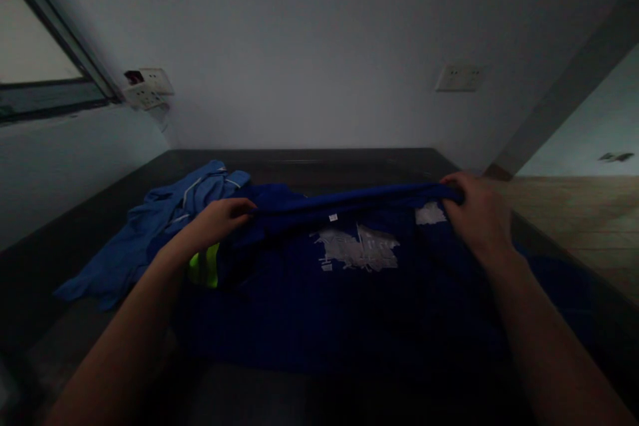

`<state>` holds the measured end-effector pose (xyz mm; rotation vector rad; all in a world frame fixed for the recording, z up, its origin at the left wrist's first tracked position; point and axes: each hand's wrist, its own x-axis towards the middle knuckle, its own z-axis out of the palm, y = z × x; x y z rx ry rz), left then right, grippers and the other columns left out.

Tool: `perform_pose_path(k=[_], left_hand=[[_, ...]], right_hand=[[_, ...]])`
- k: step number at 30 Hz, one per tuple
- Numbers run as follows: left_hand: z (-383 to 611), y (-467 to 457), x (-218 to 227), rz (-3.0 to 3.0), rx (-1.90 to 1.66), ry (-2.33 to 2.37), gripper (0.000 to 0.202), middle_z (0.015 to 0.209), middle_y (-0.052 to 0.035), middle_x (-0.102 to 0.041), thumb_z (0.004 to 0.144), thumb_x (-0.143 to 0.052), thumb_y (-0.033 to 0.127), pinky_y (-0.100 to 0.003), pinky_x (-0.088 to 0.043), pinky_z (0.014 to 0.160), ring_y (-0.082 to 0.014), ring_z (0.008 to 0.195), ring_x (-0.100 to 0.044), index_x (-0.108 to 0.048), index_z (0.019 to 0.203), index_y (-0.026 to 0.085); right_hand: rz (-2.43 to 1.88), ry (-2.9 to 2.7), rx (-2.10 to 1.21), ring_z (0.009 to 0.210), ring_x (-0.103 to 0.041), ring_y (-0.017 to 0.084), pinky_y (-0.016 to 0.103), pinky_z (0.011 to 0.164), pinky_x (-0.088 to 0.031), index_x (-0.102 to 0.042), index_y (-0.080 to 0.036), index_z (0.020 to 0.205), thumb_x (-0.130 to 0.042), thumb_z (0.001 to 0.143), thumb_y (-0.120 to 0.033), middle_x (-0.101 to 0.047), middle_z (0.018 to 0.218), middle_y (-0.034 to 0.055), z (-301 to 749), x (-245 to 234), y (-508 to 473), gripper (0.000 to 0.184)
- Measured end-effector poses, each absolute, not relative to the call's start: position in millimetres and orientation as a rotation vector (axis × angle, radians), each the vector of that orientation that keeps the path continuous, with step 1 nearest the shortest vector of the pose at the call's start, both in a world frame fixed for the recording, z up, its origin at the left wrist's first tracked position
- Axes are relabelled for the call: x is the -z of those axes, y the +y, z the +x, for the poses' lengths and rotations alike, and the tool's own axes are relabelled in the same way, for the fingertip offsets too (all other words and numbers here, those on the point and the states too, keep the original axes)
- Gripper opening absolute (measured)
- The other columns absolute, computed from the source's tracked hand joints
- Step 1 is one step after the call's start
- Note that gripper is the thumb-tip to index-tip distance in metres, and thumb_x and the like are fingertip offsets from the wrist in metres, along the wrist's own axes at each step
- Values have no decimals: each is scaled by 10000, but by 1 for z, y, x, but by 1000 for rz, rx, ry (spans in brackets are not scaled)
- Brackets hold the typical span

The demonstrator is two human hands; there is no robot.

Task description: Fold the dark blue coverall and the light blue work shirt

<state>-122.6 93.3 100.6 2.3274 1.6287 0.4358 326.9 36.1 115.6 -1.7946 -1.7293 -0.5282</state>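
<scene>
A dark blue garment, perhaps a work jacket (279,306), is stretched between my hands over a dark table. Ragged pale patches and a small white tag show on its inner side, and a yellow-green band lies near its left end. My left hand (224,216) pinches the upper edge at the left. At the right end, my right hand (474,213) grips the same edge, fingers over the cloth and thumb below. The edge runs nearly straight between them, slightly higher on the right. The garment's lower part fades into shadow.
A lighter blue garment (134,233) with white piping lies crumpled on the left of the dark table (309,163). The table meets a pale wall with sockets (460,78) and more sockets (152,88) in the left corner. Tiled floor (564,219) shows at the right.
</scene>
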Motion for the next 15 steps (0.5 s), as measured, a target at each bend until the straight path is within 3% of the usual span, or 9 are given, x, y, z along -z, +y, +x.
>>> perform_pose_path(k=[4, 6, 9, 11, 15], left_hand=[[-114, 89, -85, 2409, -83, 1407, 535, 1221, -80, -634, 823, -482, 526, -332, -443, 970, -245, 1107, -598, -581, 1228, 191], [-105, 85, -75, 2456, 7, 1325, 741, 1395, -110, -497, 781, -557, 588, -365, -371, 1054, -269, 1248, -495, -424, 1390, 188], [-90, 80, -55, 2495, 107, 1304, 973, 1527, -138, -284, 724, -646, 599, -472, -302, 1091, -326, 1369, -324, -181, 1497, 236], [-81, 80, -43, 2520, 146, 1396, 909, 1537, -146, -252, 771, -643, 517, -555, -286, 1072, -359, 1387, -269, -161, 1499, 266], [-61, 75, -36, 2707, -6, 1660, 688, 1528, -135, -278, 836, -549, 183, -638, -221, 1068, -357, 1408, -205, -280, 1465, 255]], right_hand=[[-2058, -2119, 98, 866, -654, 256, 354, 736, -483, -661, -230, 1044, -495, 836, -220, -704, 979, 74, 334, -91, 46, 267], [-1989, -2297, -114, 934, -649, 244, 350, 806, -487, -661, -221, 1080, -519, 825, -206, -698, 1028, 76, 337, -81, 48, 292], [-1746, -2398, -161, 1059, -600, 248, 376, 921, -461, -613, -206, 1190, -566, 806, -213, -655, 1137, 87, 333, -79, 48, 386], [-1589, -2392, -88, 1122, -561, 249, 396, 958, -446, -568, -219, 1252, -583, 805, -217, -616, 1207, 83, 322, -85, 44, 447], [-1377, -2425, 133, 1130, -544, 262, 437, 966, -437, -582, -213, 1231, -596, 807, -162, -611, 1212, 88, 280, -98, 26, 427]])
